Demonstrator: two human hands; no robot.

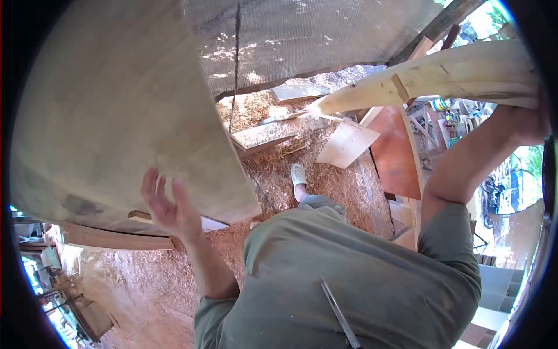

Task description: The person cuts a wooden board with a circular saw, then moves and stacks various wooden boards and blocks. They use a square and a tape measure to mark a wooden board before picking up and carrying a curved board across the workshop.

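While the left hand (168, 206) is held open, with its fingers spread and curled slightly, nothing is seen gripped in it. It is set in front of the lower part of a large pale panel (128, 110), though whether the panel is touched cannot be told. The right hand (532, 119) is raised at the far end of a long timber (465, 72); its fingers are partly lost at the dark rim of the view, so how tightly they are closed cannot be told. The timber is slanted across the upper right, above an orange-brown board (396, 154). The ground (325, 192) is covered in wood shavings (a pale clog (299, 174) is planted among them).
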